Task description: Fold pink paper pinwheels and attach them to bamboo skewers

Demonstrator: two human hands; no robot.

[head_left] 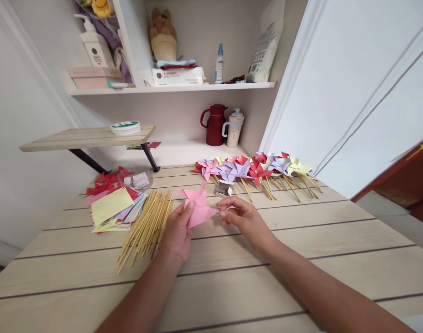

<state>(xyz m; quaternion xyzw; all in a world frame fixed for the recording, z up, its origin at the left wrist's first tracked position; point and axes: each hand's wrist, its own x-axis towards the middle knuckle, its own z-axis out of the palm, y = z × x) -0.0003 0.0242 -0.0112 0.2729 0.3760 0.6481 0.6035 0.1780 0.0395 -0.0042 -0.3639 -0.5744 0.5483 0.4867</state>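
Your left hand (179, 226) is closed on the pink pinwheel (196, 208), thumb across its face, holding it above the counter (232, 296). Your right hand (242, 216) has its thumb and fingers drawn close together just beside the pinwheel's right-hand blade — too small a spot to tell what, if anything, sits between them. The pinwheel lies between your hands, to the left of your right fingertips, with no clear long axis of its own. Just beyond it sits a small box (224, 188) with dark contents, nearer your right hand. The thin sticks (145, 229) lie beside your left hand, their length slanting away from you and rightward. The paper squares (112, 206) are farther left; the pinwheels on sticks (258, 170) lie beyond your right hand.
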